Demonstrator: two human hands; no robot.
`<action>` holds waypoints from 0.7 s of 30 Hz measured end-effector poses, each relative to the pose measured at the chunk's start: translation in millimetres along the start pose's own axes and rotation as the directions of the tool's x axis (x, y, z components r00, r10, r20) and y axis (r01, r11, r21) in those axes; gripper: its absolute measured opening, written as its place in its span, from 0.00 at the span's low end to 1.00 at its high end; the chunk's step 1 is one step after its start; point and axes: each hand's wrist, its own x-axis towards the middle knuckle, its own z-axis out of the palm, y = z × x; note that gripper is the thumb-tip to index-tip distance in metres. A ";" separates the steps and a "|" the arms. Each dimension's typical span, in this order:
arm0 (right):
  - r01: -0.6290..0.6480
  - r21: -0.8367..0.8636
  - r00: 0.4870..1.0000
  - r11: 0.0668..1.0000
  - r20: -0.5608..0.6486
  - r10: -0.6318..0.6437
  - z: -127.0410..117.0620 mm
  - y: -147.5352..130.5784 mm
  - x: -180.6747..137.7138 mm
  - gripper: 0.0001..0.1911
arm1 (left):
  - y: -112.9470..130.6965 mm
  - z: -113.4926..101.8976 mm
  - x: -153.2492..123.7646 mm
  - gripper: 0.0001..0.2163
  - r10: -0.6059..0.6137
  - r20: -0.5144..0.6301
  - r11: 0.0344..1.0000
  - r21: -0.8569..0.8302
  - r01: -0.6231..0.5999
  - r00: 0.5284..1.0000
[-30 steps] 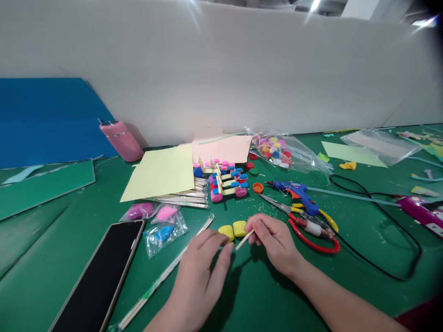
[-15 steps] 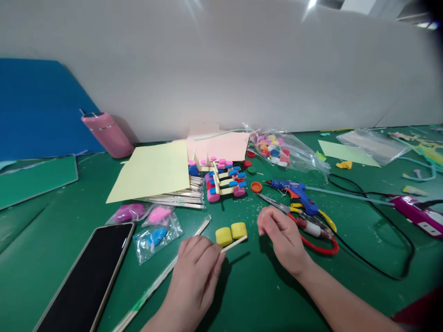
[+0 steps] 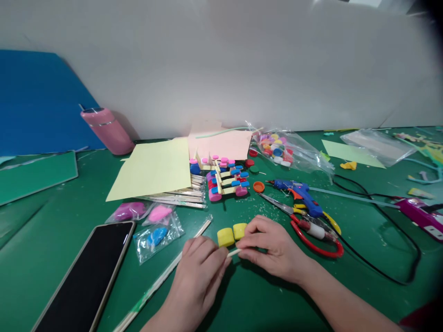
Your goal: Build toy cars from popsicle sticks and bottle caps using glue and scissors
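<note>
Between my two hands runs a short, pale wooden stick (image 3: 234,252). The fingers of my left hand (image 3: 197,272) are closed on one end of it. My right hand (image 3: 273,249) pinches the other end between thumb and fingers. Just behind the stick sit two yellow clay-like blocks (image 3: 225,237), side by side; my right fingers partly cover the right one. Under and beside my left hand lie long thin sticks (image 3: 152,290) with a green smear. Farther back stands a small model of sticks with pink and blue pieces (image 3: 228,182).
A phone (image 3: 86,276) and clay packets (image 3: 157,235) lie on the left. On the right are scissors (image 3: 316,244), a blue glue gun (image 3: 301,193) with its black cable, and a purple power strip (image 3: 420,216). Behind are yellow paper (image 3: 152,170), a bag of colourful caps (image 3: 287,150) and a pink tumbler (image 3: 108,131).
My right hand has moved left and forward from beside the scissors and now grips the stick's right end. My left hand keeps its hold, almost in place. The view has shifted slightly.
</note>
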 end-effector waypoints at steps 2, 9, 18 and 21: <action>-0.004 -0.009 1.000 1.000 0.002 0.004 0.5 -0.3 0.6 0.07 | -1.1 0.6 -0.9 0.06 -0.005 -0.006 1.000 -0.002 0.005 1.000; -0.041 0.003 0.999 0.999 0.009 0.041 -1.6 2.3 -0.1 0.06 | -2.3 -0.1 0.0 0.06 -0.004 -0.017 0.999 -0.041 0.003 1.000; -0.072 0.053 0.997 0.996 -0.001 0.072 -5.1 3.0 0.6 0.06 | -2.4 0.6 -0.9 0.07 -0.021 -0.008 0.999 -0.050 0.020 1.000; -0.075 0.062 0.997 0.995 0.009 0.075 -5.1 3.0 0.6 0.06 | -2.4 1.6 -1.7 0.08 -0.024 -0.022 0.997 -0.070 0.023 0.999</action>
